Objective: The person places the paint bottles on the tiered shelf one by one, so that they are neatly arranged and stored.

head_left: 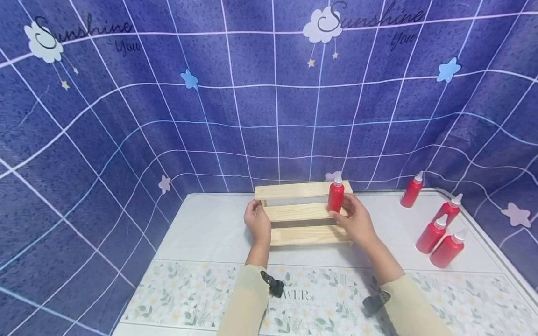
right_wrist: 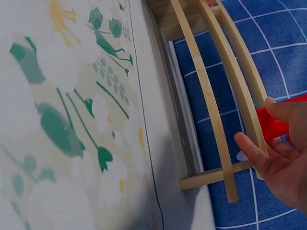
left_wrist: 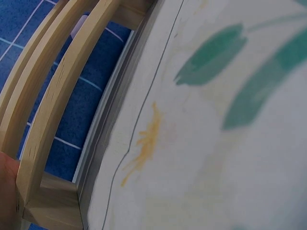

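A three-tiered wooden rack (head_left: pixel 296 213) of pale slats stands on the white table near the curtain. At its left end my left hand (head_left: pixel 258 225) grips the side; only a bit of that hand (left_wrist: pixel 7 184) shows in the left wrist view. My right hand (head_left: pixel 358 223) holds a red squeeze bottle (head_left: pixel 336 198) with a white nozzle cap, upright at the right end of the middle slat. In the right wrist view, thumb and fingers (right_wrist: pixel 256 152) lie around the red bottle (right_wrist: pixel 272 123), whose base is right at the slat.
Several more red squeeze bottles (head_left: pixel 431 237) stand grouped at the table's right side, one (head_left: pixel 411 192) farther back. A floral mat (head_left: pixel 185 289) covers the front of the table (head_left: pixel 201 228). Blue gridded curtain (head_left: pixel 252 107) surrounds the back and sides.
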